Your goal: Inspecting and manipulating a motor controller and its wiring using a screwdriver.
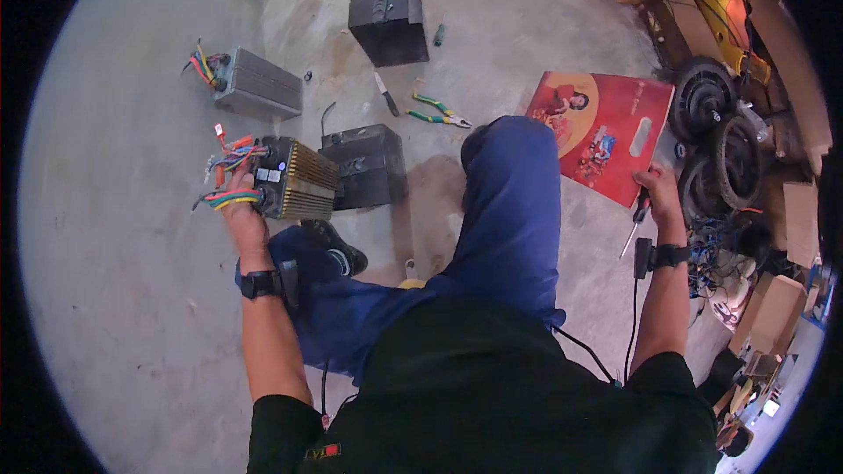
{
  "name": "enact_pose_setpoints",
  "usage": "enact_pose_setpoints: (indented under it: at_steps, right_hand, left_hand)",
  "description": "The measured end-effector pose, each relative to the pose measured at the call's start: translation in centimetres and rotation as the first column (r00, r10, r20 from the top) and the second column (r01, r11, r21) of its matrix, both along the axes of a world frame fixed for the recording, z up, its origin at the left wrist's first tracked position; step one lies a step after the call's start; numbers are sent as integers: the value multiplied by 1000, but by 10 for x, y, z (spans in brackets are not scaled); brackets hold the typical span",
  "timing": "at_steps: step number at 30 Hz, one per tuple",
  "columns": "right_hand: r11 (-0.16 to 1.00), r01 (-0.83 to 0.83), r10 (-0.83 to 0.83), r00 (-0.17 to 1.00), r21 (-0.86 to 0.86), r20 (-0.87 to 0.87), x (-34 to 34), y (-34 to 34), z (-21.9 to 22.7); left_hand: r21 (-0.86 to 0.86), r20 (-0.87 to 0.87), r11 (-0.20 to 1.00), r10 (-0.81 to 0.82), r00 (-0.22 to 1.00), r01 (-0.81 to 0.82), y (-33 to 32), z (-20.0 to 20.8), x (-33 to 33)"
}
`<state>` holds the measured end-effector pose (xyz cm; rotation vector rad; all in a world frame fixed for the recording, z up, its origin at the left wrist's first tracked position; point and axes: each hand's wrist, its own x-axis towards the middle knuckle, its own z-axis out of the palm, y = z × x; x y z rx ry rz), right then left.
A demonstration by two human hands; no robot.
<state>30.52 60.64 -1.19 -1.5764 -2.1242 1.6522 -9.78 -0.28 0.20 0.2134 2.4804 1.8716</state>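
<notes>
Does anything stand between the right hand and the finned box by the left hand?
Yes, in this view: the bent, blue-trousered leg lies between the right hand, with its screwdriver, and the finned box.

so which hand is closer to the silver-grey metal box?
Left. The left hand, at the wired end of the black-and-gold box, is below the silver-grey metal box in view; the right hand, holding the screwdriver, is far right of it.

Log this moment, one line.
left hand: holds gold-finned box | right hand: holds screwdriver | floor: pliers, knife, grey box
</notes>
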Motion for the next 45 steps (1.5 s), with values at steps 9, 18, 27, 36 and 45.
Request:
enact_pose_setpoints:
  at_steps: [9,18,27,36,45]
  right_hand:
    - [960,-249,237,966,125,106,-39,12,19]
    - [684,-624,656,753,377,56,-181,-8,142]
    - [182,-704,882,426,686,203,-375,-127,268]
    - [-262,-501,959,-44,825,278,-567,-319,237]
    - [-555,-160,781,-438,816,445,-643,-498,151]
  left_hand:
    - [-34,-20,997,-71,997,70,5,7,4]
    - [-12,-149,992,-124,981,124,11,22,6]
    - [194,-200,952,-199,959,238,7,13,-5]
    - [-252,-228,949,-249,941,190,-5,11,2]
    - [-88,-268,996,-53,962,31,-13,28,-1]
